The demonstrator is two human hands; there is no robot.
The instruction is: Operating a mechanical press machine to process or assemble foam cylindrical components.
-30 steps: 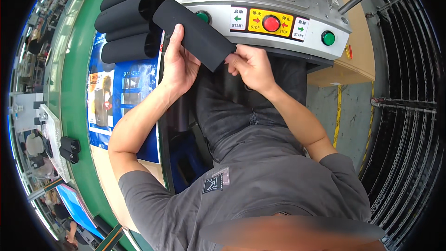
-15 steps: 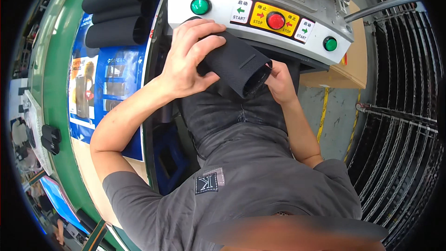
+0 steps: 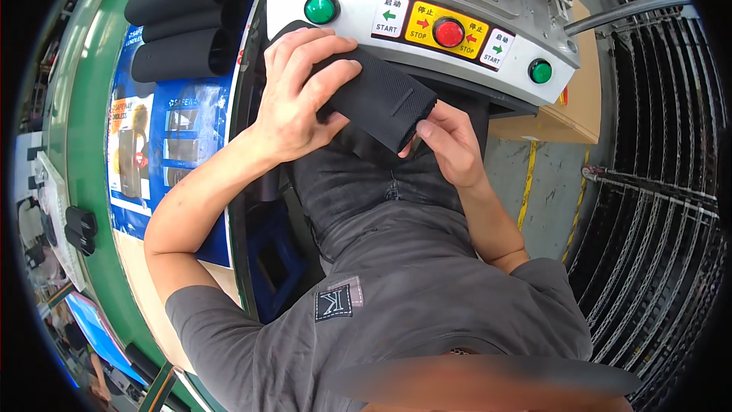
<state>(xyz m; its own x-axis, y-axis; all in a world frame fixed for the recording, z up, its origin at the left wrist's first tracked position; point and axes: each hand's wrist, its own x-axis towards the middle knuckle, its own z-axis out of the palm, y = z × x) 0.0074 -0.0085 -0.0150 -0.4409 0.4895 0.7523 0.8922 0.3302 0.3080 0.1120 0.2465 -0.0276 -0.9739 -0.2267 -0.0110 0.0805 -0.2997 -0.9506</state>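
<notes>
Over my lap, in front of the machine, I hold a black ribbed fabric sleeve [image 3: 381, 99], a tube with a short raised slot on its side. My left hand [image 3: 301, 95] wraps around its upper left end, fingers across the top and thumb below. At the lower right end, my right hand [image 3: 455, 145] pinches the rim, with the thumb near the edge and some fingers hidden behind or inside it. That end looks pressed flat, so the inside of the tube is out of sight.
The machine's control panel [image 3: 354, 19] has a green button [image 3: 321, 8], a red button [image 3: 448, 32] and another green button [image 3: 540, 71]. More black sleeves [image 3: 183, 55] lie on a blue printed sheet [image 3: 202, 95] at left. A cardboard box [image 3: 560, 122] and black wire rack [image 3: 656, 145] stand right.
My right hand has moved from inside the open end to pinching its rim. The round opening is now flattened. Sleeve and left hand have shifted slightly left.
</notes>
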